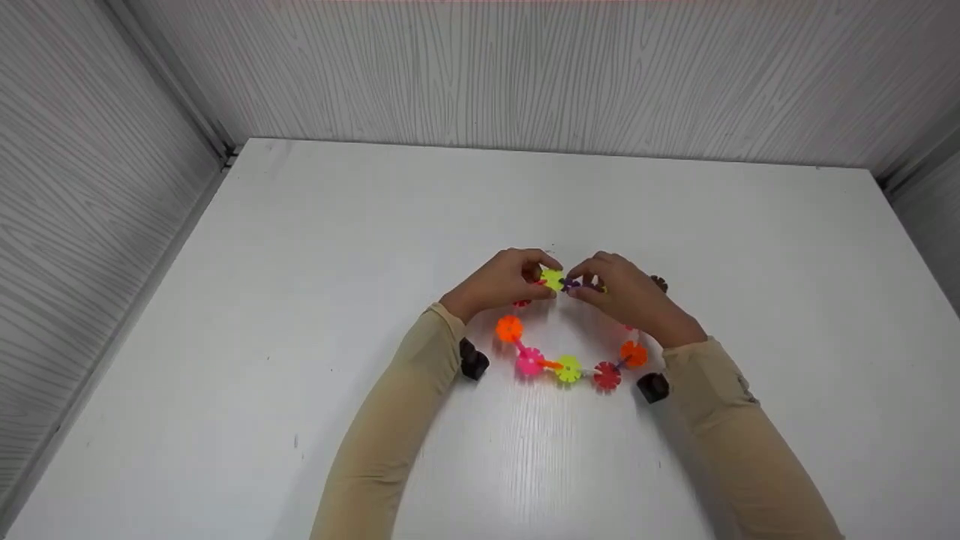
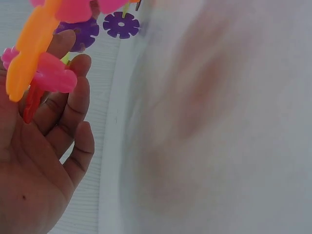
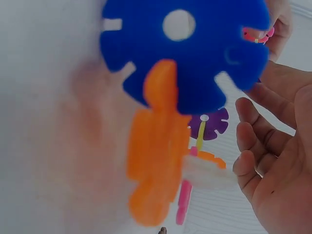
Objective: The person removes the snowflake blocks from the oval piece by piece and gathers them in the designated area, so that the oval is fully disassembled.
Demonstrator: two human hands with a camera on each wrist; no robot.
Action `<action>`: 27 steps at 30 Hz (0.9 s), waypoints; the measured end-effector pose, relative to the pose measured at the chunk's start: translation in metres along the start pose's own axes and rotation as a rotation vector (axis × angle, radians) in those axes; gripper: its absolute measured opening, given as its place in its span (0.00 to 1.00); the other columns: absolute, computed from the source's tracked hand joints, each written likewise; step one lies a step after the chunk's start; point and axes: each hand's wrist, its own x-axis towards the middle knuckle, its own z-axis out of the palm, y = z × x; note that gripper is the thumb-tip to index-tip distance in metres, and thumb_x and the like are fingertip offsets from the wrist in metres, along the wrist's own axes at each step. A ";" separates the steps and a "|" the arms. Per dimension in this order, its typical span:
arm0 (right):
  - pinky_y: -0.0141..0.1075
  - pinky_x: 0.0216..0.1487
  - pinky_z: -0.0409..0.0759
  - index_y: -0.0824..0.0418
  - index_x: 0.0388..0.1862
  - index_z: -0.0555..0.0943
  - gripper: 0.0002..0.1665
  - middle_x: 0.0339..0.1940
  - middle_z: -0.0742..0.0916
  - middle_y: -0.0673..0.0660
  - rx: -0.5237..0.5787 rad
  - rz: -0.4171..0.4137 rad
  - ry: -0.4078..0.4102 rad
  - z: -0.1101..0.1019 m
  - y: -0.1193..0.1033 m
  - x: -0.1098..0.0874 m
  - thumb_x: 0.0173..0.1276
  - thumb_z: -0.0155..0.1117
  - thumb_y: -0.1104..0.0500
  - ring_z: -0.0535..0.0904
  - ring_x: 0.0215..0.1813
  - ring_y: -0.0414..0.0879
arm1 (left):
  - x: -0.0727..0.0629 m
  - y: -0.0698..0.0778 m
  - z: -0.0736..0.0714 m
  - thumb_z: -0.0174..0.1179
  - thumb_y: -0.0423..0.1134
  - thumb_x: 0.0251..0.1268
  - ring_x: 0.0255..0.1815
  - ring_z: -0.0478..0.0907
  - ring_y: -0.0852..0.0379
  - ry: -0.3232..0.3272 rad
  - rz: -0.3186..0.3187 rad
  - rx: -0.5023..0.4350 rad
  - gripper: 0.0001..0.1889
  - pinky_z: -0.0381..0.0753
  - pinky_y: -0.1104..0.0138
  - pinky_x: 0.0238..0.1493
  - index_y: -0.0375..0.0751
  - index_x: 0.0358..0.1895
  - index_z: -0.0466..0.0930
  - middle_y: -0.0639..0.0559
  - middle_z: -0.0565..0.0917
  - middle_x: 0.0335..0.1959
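A ring-shaped chain of notched plastic discs lies between both hands, with an orange disc (image 1: 509,328), a pink disc (image 1: 530,361) and a red disc (image 1: 607,376) along its near side. At its far side my left hand (image 1: 504,279) pinches a yellow disc (image 1: 552,280) between thumb and index finger. Just to the right, my right hand (image 1: 619,291) pinches a dark purple disc (image 1: 569,285) that meets the yellow one's edge. In the right wrist view a blue disc (image 3: 234,48) with an orange disc (image 3: 156,151) slotted into it looms close, partly covering the chain behind.
The chain rests on a white table (image 1: 300,247), backed by a pale wood-grain panel (image 1: 480,75). Black wrist cameras sit under the forearms, one at the left sleeve (image 1: 405,420) and one at the right sleeve (image 1: 750,442). A brown disc (image 1: 660,283) shows beyond the right hand.
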 end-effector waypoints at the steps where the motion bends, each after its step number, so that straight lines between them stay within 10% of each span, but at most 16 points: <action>1: 0.43 0.48 0.75 0.60 0.53 0.81 0.17 0.43 0.82 0.59 -0.003 -0.010 0.003 0.000 0.000 0.000 0.69 0.62 0.54 0.74 0.44 0.51 | 0.000 0.000 0.000 0.66 0.40 0.60 0.31 0.69 0.59 -0.001 0.003 -0.004 0.20 0.70 0.72 0.35 0.44 0.56 0.79 0.53 0.74 0.30; 27: 0.45 0.49 0.81 0.64 0.44 0.84 0.11 0.39 0.86 0.60 -0.078 -0.047 0.053 0.007 -0.008 0.004 0.67 0.64 0.58 0.80 0.40 0.52 | 0.001 -0.002 0.002 0.66 0.40 0.60 0.31 0.69 0.59 0.001 0.020 0.019 0.19 0.69 0.72 0.34 0.43 0.55 0.79 0.53 0.74 0.30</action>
